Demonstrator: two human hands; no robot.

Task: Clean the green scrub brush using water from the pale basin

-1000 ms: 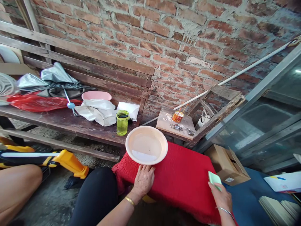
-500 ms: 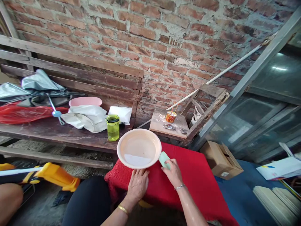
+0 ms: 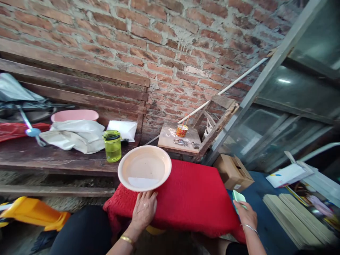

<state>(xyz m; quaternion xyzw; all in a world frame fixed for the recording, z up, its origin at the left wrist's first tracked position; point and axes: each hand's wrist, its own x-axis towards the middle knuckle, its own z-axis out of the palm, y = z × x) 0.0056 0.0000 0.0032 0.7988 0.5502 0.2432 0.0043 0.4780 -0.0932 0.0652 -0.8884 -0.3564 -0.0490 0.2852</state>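
Right hand (image 3: 247, 214), lower right of the frame: closed on a flat, smooth, pale green object (image 3: 239, 197), clear of the basin. Left hand (image 3: 144, 209), lower centre: fingers bent against the near rim of a round, smooth, cream basin (image 3: 120, 170); whether they grip it cannot be told. Basin: shallow, wide-rimmed, centre of frame, above red cloth (image 3: 191, 198), textured at its left end. Beyond, left of centre: translucent green bottle (image 3: 112, 150), cylindrical, on dark wooden bench (image 3: 66, 159). Background: rough brick wall (image 3: 164, 46).
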